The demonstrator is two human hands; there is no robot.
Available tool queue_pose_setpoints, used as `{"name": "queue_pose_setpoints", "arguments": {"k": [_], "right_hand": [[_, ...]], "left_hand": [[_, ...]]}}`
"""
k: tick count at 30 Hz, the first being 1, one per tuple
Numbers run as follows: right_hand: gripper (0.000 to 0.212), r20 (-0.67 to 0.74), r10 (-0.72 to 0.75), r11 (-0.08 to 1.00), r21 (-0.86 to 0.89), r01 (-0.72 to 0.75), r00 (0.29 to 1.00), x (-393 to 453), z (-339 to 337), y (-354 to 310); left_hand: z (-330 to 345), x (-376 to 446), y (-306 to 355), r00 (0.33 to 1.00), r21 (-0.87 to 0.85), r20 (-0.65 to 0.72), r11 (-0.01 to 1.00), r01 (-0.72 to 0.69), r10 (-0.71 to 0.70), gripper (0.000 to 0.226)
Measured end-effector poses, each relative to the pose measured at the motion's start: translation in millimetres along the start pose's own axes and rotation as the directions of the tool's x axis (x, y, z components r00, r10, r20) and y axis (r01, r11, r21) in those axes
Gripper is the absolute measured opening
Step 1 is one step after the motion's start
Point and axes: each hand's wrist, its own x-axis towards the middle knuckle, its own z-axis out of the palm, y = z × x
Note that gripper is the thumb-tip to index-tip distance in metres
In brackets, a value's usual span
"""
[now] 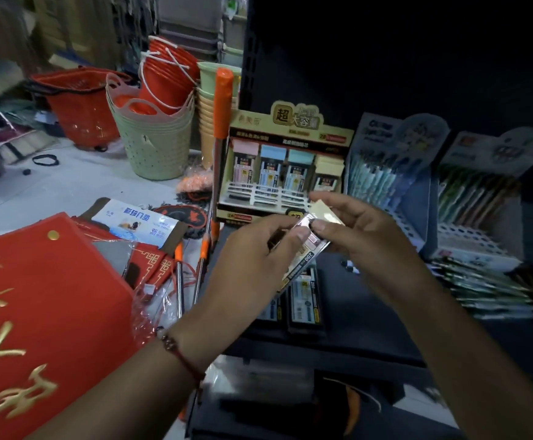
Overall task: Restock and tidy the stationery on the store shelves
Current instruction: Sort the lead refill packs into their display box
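I hold both hands in front of the dark shelf (pixel 369 315). My left hand (pixel 252 249) and right hand (pixel 360 230) each curl fingers around a small lead-refill pack (pixel 303 249), pinching it between them. The pack sits just before the refill display box (pixel 285 166), above loose packs (pixel 303 300) lying on the shelf.

lead display box (pixel 282 166) left of 2 pen displays (pixel 395 173), baskets (pixel 154 144) behind

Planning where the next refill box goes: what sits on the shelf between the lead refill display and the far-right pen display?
Another pen display, holding light blue pens, stands between the lead refill display and the far-right pen display; head view.
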Motion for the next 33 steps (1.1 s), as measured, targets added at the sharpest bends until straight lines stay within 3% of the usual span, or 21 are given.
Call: {"name": "queue_pose_setpoints", "arguments": {"k": [6, 10, 13, 17, 22, 28, 33], "right_hand": [[0.026, -0.11, 0.013, 1.0, -0.001, -0.014, 0.994, -0.4, -11.0, 2.7], [0.019, -0.295, -0.046, 0.996, 0.058, 0.065, 0.955, -2.4, -34.1, -2.3], [0.017, -0.381, -0.059, 0.992, 0.084, 0.099, 0.923, -2.8, -45.3, -6.1], [0.017, -0.344, -0.146, 0.975, -0.207, 0.076, 0.928, 10.7, -42.2, -19.4], [0.018, -0.184, -0.303, 0.804, -0.576, 0.147, 0.935, 45.6, -35.0, -44.8], [0.021, -0.104, -0.306, 0.597, -0.796, 0.105, 0.946, 80.7, -26.6, -42.5], [0.02, -0.011, -0.298, 0.482, -0.865, 0.14, 0.955, 92.5, -23.0, -28.9]], "left_hand": [[-6.3, -6.9, -0.8, 0.996, 0.291, 0.021, 0.953, -0.085, 0.083, 0.031], [-11.7, -12.6, -2.0, 0.972, 0.522, 0.089, 0.821, -0.232, 0.218, 0.04], [-14.7, -18.0, -0.4, 0.959, 0.654, 0.21, 0.703, -0.281, 0.188, 0.051], [-19.8, -28.6, 3.8, 0.95, 0.694, 0.295, 0.661, -0.287, 0.103, 0.063], [-27.5, -41.5, 0.4, 0.949, 0.664, 0.313, 0.706, -0.247, 0.037, 0.066], [-47.6, -45.8, -3.5, 0.963, 0.703, 0.268, 0.679, -0.21, 0.021, 0.068], [-56.4, -40.5, -8.0, 0.975, 0.685, 0.22, 0.709, -0.166, 0.016, 0.063]]}}
